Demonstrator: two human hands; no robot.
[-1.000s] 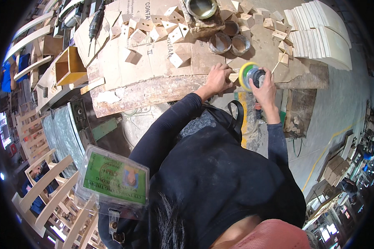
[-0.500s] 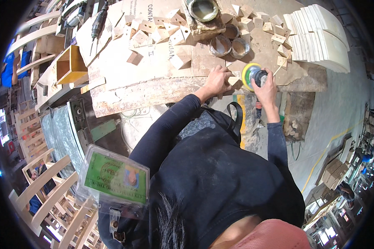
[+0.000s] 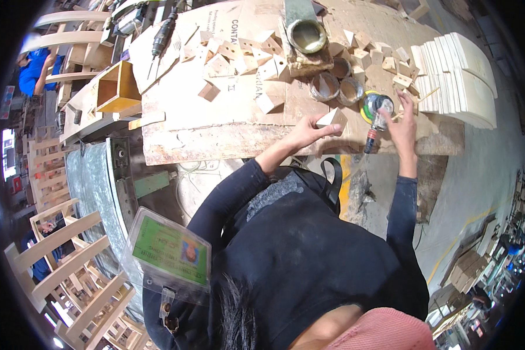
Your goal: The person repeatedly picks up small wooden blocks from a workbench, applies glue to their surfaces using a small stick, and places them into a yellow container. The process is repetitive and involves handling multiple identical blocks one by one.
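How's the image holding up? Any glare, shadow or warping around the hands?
Head view: the wooden block in the left hand has one bright face, one shaded; the sander at the right hand is readable; strong light pales the cardboard. Also head view: a bright opening at far left is blown out, and fisheye bending grows toward the black rim.

Grey floor [image 3: 478, 160], yellow line [image 3: 450, 245] right; wooden frames [image 3: 57, 238] left.
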